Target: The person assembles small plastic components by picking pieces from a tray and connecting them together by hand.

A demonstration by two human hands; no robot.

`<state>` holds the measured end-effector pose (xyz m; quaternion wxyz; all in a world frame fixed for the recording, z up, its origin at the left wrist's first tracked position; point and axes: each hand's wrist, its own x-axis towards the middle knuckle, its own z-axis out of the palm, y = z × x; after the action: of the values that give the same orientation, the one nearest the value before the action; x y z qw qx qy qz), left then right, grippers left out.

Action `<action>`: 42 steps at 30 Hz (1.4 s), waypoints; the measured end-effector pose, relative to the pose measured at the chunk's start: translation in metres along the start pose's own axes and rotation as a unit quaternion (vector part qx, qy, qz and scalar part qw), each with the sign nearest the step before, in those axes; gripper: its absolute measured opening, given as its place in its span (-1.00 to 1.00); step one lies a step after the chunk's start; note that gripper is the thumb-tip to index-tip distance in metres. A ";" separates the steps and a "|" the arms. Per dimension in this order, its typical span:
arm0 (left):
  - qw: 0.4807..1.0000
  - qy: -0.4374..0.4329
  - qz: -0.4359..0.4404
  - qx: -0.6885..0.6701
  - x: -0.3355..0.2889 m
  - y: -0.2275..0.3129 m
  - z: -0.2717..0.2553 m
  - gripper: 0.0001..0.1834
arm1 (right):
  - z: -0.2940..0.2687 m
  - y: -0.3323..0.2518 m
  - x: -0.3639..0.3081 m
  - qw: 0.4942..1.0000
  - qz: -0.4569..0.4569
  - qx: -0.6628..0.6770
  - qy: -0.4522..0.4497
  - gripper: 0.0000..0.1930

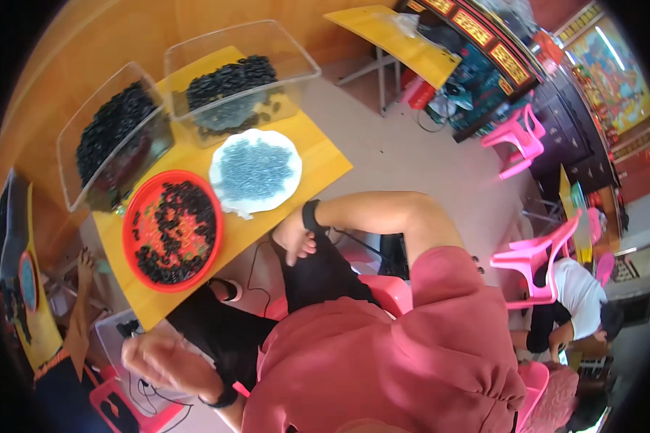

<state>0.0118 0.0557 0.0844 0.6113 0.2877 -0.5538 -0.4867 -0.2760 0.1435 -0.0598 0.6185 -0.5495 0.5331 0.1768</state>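
My left hand (167,366) is raised off the near left corner of the yellow table (318,155), slightly blurred, its fingers loosely bent and nothing visible in them. Over my right thigh hangs my right hand (294,237), its fingers loosely curled, the thumb apart from them and nothing seen between. Both wrists wear a black band. In front of me a round red tray (211,209) holds many glossy black oval pieces and small coloured bits. Beside it, at the table's right, a white scalloped plate (293,155) is covered with small grey-blue pieces.
Two clear plastic bins (296,68) (68,155) of black pieces stand at the table's back. Pink plastic chairs (516,137) are at the right, near a person in white (581,292). At the left another person's arm (81,303) reaches beside a second table (47,317). Cables (152,393) lie below.
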 end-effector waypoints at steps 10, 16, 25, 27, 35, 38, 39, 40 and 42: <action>0.971 -0.114 0.053 -0.203 -0.013 0.000 0.021 -0.74 | 0.018 0.002 0.008 0.981 -0.054 -0.030 0.183 -0.51; 0.958 -0.144 0.022 -0.248 -0.021 -0.014 0.035 -0.78 | 0.020 0.004 0.010 0.978 -0.044 -0.010 0.204 -0.52; 0.947 -0.143 0.023 -0.288 -0.031 -0.012 0.041 -0.84 | 0.022 0.006 0.010 0.976 -0.041 -0.019 0.211 -0.50; 0.946 -0.136 0.028 -0.293 -0.034 -0.009 0.040 -0.85 | 0.023 0.006 0.009 0.977 -0.043 -0.023 0.210 -0.50; 0.945 -0.095 0.058 -0.307 -0.045 0.000 0.032 -0.89 | 0.029 0.001 -0.002 0.972 -0.044 -0.011 0.229 -0.50; 0.943 -0.089 0.067 -0.313 -0.050 0.005 0.032 -0.89 | 0.031 -0.002 -0.007 0.971 -0.043 -0.002 0.235 -0.51; 0.942 -0.088 0.069 -0.316 -0.051 0.007 0.033 -0.89 | 0.032 -0.001 -0.008 0.970 -0.036 0.003 0.239 -0.51; 0.941 -0.089 0.070 -0.320 -0.053 0.007 0.034 -0.90 | 0.033 -0.001 -0.009 0.970 -0.029 0.009 0.243 -0.51; 0.938 -0.091 0.074 -0.326 -0.055 0.010 0.036 -0.90 | 0.035 -0.002 -0.012 0.967 -0.028 0.009 0.253 -0.51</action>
<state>-0.0148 0.1163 0.0794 0.6530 -0.0150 -0.4380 -0.6177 -0.2629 0.1777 -0.0548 0.4731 -0.5858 0.6579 0.0102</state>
